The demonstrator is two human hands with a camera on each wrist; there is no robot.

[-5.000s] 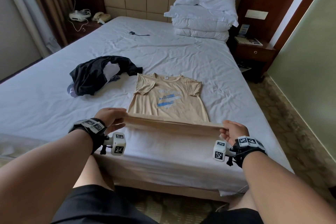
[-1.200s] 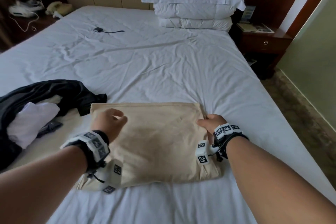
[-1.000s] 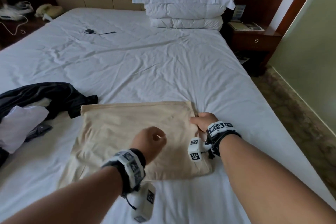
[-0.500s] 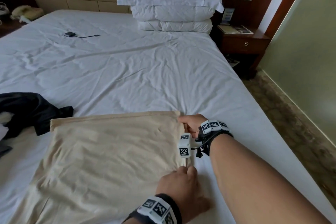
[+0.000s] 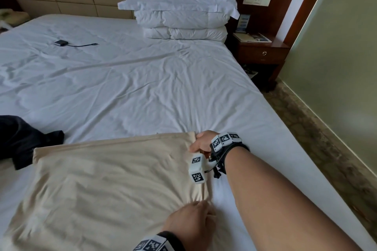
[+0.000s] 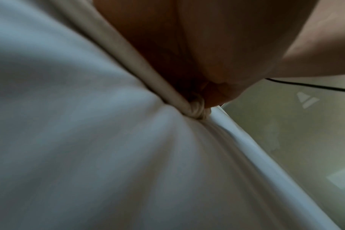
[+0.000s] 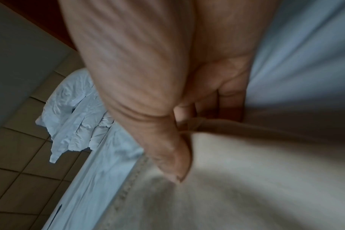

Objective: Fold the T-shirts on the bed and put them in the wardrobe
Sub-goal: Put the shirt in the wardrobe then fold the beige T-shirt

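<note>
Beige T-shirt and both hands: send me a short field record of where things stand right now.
T-shirt: beige, folded once, flat on the bed
Right hand: pinches the shirt's far right corner
Left hand: grips the shirt's right edge nearer the person
Dark clothes: unfolded heap, left of the shirt
Pillows: stacked at the headboard
Wardrobe: not in view
</note>
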